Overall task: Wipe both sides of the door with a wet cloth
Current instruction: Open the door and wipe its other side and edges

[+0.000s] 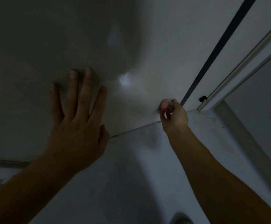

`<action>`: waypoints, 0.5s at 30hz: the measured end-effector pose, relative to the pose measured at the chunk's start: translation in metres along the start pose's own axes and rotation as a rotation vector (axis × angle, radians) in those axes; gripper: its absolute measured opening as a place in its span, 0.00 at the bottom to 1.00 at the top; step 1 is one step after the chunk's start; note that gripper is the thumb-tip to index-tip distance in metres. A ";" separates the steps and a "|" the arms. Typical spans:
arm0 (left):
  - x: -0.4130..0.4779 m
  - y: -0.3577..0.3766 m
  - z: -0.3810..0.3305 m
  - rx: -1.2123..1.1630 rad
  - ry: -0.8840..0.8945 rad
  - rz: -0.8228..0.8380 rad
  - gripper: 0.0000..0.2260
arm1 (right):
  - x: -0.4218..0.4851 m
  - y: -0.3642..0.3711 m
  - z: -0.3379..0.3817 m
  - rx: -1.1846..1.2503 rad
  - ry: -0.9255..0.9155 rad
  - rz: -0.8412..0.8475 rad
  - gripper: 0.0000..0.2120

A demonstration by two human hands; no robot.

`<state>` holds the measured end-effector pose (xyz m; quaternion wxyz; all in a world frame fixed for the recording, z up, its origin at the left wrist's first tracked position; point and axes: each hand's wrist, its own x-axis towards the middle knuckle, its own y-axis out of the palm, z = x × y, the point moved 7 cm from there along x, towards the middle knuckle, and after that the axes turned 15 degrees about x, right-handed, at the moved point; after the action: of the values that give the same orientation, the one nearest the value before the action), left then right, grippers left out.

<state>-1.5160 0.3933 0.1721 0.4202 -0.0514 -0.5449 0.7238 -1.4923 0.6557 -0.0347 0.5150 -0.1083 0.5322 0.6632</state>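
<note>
- While my left hand [76, 126] lies flat on the door [34, 46], fingers spread,
- my right hand [173, 117], at three o'clock, pinches what seems a small knob [165, 105].

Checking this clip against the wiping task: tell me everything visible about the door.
The door is a pale, smooth, slightly glossy panel with soft light reflections. It fills the upper left of the dim head view. A dark strip runs along its right side. A small, round, shiny knob sits near its lower right corner. The left hand lies flat on the panel with fingers spread, and the right hand grips the knob.
</note>
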 end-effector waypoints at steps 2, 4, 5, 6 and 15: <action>0.000 -0.010 -0.004 -0.036 -0.031 0.049 0.38 | -0.024 0.010 0.008 0.049 0.092 0.047 0.02; 0.002 -0.026 -0.006 -0.077 -0.057 0.094 0.38 | -0.054 0.023 0.023 0.119 0.175 0.141 0.09; 0.003 -0.035 -0.008 -0.100 -0.064 0.114 0.38 | -0.068 0.028 0.032 0.147 0.201 0.190 0.09; 0.005 -0.046 -0.009 -0.122 -0.066 0.131 0.38 | -0.086 0.035 0.042 0.168 0.229 0.252 0.08; 0.062 -0.210 0.007 -0.364 0.020 0.253 0.36 | -0.285 0.081 0.151 -0.141 0.248 0.259 0.18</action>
<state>-1.4436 0.4404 0.3737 0.3151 -0.2015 -0.6516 0.6600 -1.3687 0.6257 0.2725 0.3470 -0.1558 0.5533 0.7411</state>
